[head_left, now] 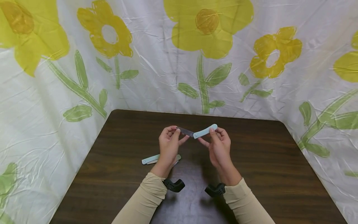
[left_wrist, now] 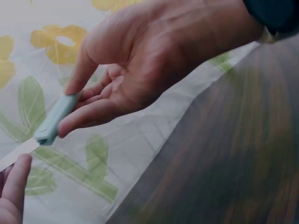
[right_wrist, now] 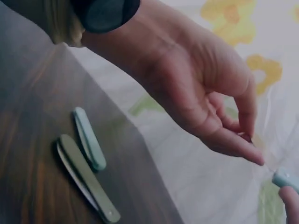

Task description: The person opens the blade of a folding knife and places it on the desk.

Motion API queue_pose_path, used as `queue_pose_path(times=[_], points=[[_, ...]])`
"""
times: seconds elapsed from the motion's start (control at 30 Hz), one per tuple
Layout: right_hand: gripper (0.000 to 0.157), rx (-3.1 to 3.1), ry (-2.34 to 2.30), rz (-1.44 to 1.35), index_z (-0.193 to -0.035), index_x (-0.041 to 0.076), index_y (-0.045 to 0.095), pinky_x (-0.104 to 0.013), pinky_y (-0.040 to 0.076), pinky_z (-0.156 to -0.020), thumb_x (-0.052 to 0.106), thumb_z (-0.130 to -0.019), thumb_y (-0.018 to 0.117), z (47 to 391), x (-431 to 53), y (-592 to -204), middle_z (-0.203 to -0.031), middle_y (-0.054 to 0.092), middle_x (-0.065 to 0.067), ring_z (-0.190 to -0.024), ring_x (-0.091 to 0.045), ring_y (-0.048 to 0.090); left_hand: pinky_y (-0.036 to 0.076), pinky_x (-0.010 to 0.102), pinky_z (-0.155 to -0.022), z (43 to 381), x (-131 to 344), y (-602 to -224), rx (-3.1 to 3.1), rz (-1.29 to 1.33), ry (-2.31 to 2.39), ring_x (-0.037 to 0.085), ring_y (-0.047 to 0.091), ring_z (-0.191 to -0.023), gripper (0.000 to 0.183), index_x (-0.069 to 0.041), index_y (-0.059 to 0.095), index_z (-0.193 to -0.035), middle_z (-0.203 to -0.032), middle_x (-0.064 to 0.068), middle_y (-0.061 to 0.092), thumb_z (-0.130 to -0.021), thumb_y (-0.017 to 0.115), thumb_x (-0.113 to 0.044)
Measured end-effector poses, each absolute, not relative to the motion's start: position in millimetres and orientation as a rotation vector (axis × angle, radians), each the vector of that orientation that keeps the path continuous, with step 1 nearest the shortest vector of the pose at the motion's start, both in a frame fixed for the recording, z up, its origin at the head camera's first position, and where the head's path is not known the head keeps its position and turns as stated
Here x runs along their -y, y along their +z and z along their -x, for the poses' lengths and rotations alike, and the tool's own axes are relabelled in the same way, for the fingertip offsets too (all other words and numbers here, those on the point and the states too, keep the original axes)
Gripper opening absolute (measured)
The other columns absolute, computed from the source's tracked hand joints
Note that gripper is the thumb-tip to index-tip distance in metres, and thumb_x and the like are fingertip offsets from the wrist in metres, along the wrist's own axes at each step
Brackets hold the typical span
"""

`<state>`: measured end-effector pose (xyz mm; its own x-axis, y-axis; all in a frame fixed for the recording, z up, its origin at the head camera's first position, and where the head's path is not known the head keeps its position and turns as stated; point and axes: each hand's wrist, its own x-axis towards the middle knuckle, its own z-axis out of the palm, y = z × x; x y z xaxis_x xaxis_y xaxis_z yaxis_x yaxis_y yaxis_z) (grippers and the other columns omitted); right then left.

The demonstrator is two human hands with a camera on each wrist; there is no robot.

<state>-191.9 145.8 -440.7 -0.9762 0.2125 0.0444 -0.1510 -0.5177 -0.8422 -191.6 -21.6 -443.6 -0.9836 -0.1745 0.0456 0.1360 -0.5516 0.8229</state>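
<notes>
Held above the table is a folding knife with a pale blue handle [head_left: 205, 131], its dark-looking blade [head_left: 185, 132] swung well out at a wide angle to the handle. My left hand [head_left: 169, 144] pinches the blade between thumb and fingers; the right wrist view shows this left hand [right_wrist: 187, 88] from the side. At the handle's far end, my right hand [head_left: 221, 149] grips with thumb and fingers. In the left wrist view, that right hand [left_wrist: 145, 60] holds the pale blue handle [left_wrist: 58, 116], and a left finger [left_wrist: 17, 184] touches the blade [left_wrist: 18, 154].
Two folded knives lie on the brown wooden table [head_left: 112, 186] below my left hand: a pale blue one [right_wrist: 89, 140] and an olive green one [right_wrist: 86, 179], side by side. A white curtain [head_left: 151, 87] with yellow flowers surrounds the table's back and sides.
</notes>
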Motion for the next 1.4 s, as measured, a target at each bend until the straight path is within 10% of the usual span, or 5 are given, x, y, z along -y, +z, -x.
queue_pose_path(times=[0.9,1.4], points=[[0.007,1.149,2.658,0.227,-0.113,0.009,0.051,-0.043,0.066,-0.084,0.013,-0.110,0.056,197,-137,-434,-0.105,0.058,0.000,-0.089,-0.012,0.067,0.064,0.043,-0.090,188,-2,-444,1.141,-0.152,-2.634,0.025,0.058,-0.106,0.019,0.007,0.044,-0.123,-0.109,0.014,0.050,-0.106,0.052,0.005],[0.018,2.229,2.189,0.071,-0.103,0.003,0.061,-0.046,0.067,-0.072,0.017,-0.102,0.072,196,-204,-447,-0.089,0.066,-0.002,-0.077,-0.018,0.070,0.064,0.030,-0.072,197,46,-461,1.887,0.029,-2.278,0.027,0.072,-0.078,0.013,0.002,0.066,-0.102,-0.095,0.022,0.070,-0.097,0.075,-0.006]])
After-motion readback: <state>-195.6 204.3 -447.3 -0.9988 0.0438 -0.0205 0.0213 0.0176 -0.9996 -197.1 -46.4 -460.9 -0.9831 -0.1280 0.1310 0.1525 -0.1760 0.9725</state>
